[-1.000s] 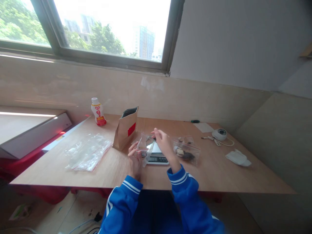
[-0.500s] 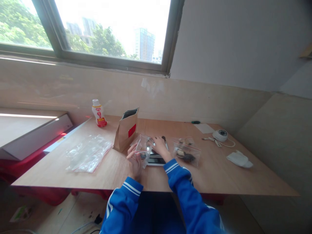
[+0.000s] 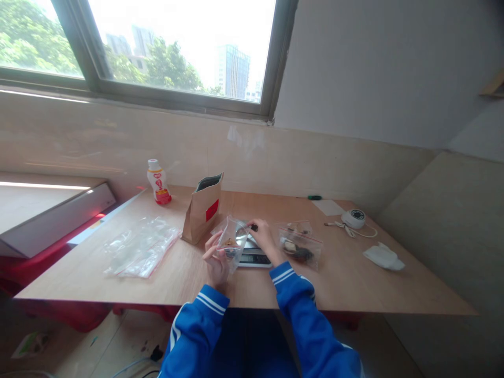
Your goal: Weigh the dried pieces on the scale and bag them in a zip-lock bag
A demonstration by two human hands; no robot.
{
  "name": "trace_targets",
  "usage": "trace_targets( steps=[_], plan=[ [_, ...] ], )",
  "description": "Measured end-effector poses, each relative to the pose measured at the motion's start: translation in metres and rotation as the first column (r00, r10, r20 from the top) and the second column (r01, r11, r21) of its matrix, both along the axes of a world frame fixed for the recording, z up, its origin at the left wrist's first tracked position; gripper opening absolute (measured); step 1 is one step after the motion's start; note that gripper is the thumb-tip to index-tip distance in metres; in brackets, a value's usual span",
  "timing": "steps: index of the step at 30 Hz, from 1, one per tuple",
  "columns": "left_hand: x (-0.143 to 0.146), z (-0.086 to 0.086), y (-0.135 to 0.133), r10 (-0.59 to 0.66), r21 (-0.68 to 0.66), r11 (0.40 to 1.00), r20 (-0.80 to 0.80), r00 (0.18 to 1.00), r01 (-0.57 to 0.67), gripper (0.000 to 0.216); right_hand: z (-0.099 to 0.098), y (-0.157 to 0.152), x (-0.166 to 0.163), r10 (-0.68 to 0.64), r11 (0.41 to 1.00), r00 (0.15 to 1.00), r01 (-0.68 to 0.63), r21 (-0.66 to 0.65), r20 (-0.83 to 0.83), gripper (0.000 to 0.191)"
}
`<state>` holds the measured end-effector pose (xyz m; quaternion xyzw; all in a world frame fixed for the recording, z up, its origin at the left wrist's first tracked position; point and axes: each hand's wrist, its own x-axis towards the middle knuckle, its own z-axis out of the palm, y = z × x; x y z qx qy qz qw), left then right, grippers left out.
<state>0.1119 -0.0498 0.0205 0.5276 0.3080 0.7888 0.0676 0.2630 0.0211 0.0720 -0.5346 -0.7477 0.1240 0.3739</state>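
Note:
My left hand (image 3: 217,261) is closed on the lower left side of a clear zip bag (image 3: 232,242), which stands upright with a few small brownish bits inside. To its right, my right hand (image 3: 264,234) pinches a small dark piece (image 3: 254,228) by the bag's upper edge; its exact kind is too small to tell. Below that hand sits a flat kitchen scale (image 3: 255,259) with a dark display, partly covered by the hand and the bag. Behind the bag, a brown paper pouch (image 3: 201,212) with a red label stands with its top open.
Clear zip bags (image 3: 144,247) lie flat at left, near a white-and-red bottle (image 3: 159,184). At right are filled zip bags (image 3: 301,251), a white dome camera (image 3: 354,218) with cable, a crumpled white tissue (image 3: 384,256), a paper sheet (image 3: 327,208) and a green-handled tool (image 3: 314,198).
My right hand has lifted off the scale and turned, now with the dark piece between its fingers beside the bag. More of the scale shows. My left hand keeps its hold.

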Motion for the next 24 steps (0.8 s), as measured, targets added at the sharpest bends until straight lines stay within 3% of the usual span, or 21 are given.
trace_targets(
  steps=[4,8,12,15,20,22,24],
  plan=[
    [0.0,0.001,-0.001,0.036,-0.017,0.999,-0.075,0.997,-0.038,0.014,0.012,-0.005,0.002,-0.051,0.997,0.978,0.063,0.049,-0.203,0.006],
    [0.001,0.001,0.0,0.05,-0.058,0.997,-0.105,0.993,-0.056,0.012,0.043,-0.018,0.0,-0.002,0.986,0.917,0.068,0.151,-0.398,0.011],
    [0.001,0.001,0.002,0.083,-0.056,0.994,-0.123,0.989,-0.09,0.012,0.076,-0.041,-0.011,0.164,0.972,0.937,-0.1,0.212,-0.308,0.008],
    [0.001,0.001,0.002,0.094,-0.056,0.993,-0.113,0.989,-0.1,0.013,0.089,-0.056,-0.021,0.304,0.944,0.934,-0.269,0.188,-0.187,0.01],
    [0.0,0.001,0.002,0.113,-0.053,0.991,-0.125,0.986,-0.12,0.014,0.08,-0.057,-0.02,0.418,0.908,0.856,-0.406,0.108,-0.302,0.018],
    [0.0,0.001,0.002,0.125,-0.042,0.99,-0.149,0.981,-0.132,0.014,0.067,-0.046,-0.011,0.371,0.929,0.865,-0.346,0.132,-0.337,0.02],
    [0.0,0.0,0.002,0.139,-0.042,0.988,-0.165,0.976,-0.148,0.014,0.047,-0.031,0.002,0.247,0.964,0.924,-0.203,0.171,-0.291,0.021]
  ],
)
